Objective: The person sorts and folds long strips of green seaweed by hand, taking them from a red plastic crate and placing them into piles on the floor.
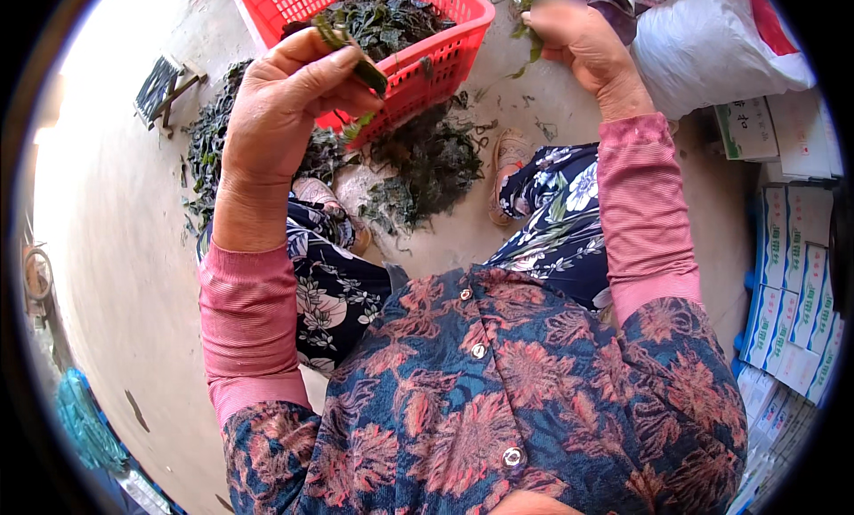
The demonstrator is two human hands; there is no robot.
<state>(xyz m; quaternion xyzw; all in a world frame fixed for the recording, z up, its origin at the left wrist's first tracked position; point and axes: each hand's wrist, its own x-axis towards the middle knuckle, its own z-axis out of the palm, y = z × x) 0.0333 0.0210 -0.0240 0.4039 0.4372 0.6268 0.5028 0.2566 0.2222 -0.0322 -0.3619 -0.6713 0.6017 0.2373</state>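
Observation:
My left hand (289,101) is raised at the left edge of the red basket, its fingers closed on a folded strip of dark green seaweed (369,76). Off to the right, my right hand (592,52) is held up beside a white sack, its fingers pinched on a thin, ragged green piece of seaweed (535,47) that hangs down. Part of that hand is blurred. The red plastic basket (436,70) stands in front of me with a heap of dark seaweed (382,19) inside. More loose seaweed (431,164) lies on the floor between my feet.
Another seaweed pile (210,141) spreads along the floor left of the basket. A small folding stool (165,92) stands beyond it. The white sack (712,57) bulges at the right, above stacked printed cartons (783,284). Teal plastic bags (89,422) lie at the lower left.

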